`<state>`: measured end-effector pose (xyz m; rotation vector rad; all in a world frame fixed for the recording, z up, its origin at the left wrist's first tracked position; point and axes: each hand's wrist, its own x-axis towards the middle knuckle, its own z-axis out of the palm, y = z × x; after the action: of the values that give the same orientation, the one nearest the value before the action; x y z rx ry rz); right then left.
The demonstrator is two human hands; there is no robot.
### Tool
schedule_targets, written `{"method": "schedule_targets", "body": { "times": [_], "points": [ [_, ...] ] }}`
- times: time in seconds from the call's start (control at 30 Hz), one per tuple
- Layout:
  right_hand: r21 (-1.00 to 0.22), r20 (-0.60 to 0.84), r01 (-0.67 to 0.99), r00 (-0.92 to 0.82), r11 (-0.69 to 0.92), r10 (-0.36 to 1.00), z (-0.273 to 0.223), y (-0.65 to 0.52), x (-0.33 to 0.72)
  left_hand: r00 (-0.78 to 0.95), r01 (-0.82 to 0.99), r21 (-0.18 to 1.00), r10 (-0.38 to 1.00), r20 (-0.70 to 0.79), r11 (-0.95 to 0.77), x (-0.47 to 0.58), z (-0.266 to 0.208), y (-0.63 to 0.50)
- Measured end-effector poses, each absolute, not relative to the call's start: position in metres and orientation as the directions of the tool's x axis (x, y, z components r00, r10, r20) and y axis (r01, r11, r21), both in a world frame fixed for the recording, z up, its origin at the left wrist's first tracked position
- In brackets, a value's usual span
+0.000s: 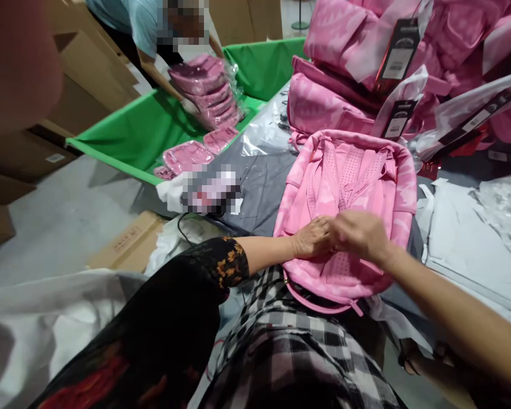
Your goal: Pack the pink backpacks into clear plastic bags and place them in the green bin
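A pink patterned backpack (402, 196) lies on the grey-covered table in front of me, its back panel and shoulder straps facing up. Over the middle of that panel, my left hand (317, 237) is closed, with its fingertips meeting the other hand. My right hand (361, 236) is curled up beside it and slightly blurred. Whatever is between the fingers is hidden. A zipper pull (356, 307) hangs at the backpack's near edge, where the opening shows a dark gap.
Pink backpacks with black tags (400, 54) are piled at the back right. White sheets (464, 238) and clear plastic lie at right. Beyond the table, a person in a light blue shirt (142, 25) handles bagged pink packs (208, 94) in a green bin (119, 139). Cardboard boxes (89, 74) stand left.
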<state>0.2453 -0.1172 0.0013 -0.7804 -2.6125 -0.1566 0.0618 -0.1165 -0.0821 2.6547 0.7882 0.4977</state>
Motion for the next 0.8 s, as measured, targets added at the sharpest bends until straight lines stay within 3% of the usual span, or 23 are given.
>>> {"method": "schedule_targets", "body": {
  "times": [0.03,0.1,0.2,0.3,0.5,0.8],
  "points": [
    [-0.03,0.384,0.715,-0.637,0.698,0.669,0.0,-0.101,0.249,0.781,0.477,0.387,0.582,0.224,-0.789,0.063,-0.078,-0.117],
    [-0.059,0.331,0.891,-0.407,0.449,0.851,-0.013,-0.073,0.258,0.754,0.526,0.382,0.624,0.203,-0.76,0.063,-0.069,-0.119],
    [-0.094,0.254,0.954,-0.255,0.286,0.933,-0.047,-0.054,0.268,0.708,0.552,0.476,0.687,0.167,-0.684,0.059,-0.058,-0.122],
    [-0.162,0.315,0.939,-0.243,0.304,0.918,-0.073,-0.057,0.272,0.752,0.51,0.494,0.644,0.141,-0.704,0.052,-0.058,-0.125],
    [-0.237,0.444,0.917,-0.19,0.319,0.875,-0.079,-0.062,0.27,0.8,0.509,0.349,0.582,0.146,-0.787,0.049,-0.074,-0.126],
    [-0.183,0.355,0.908,-0.297,0.377,0.887,-0.076,-0.064,0.268,0.781,0.546,0.392,0.619,0.082,-0.741,0.05,-0.043,-0.131]
  ]
}}
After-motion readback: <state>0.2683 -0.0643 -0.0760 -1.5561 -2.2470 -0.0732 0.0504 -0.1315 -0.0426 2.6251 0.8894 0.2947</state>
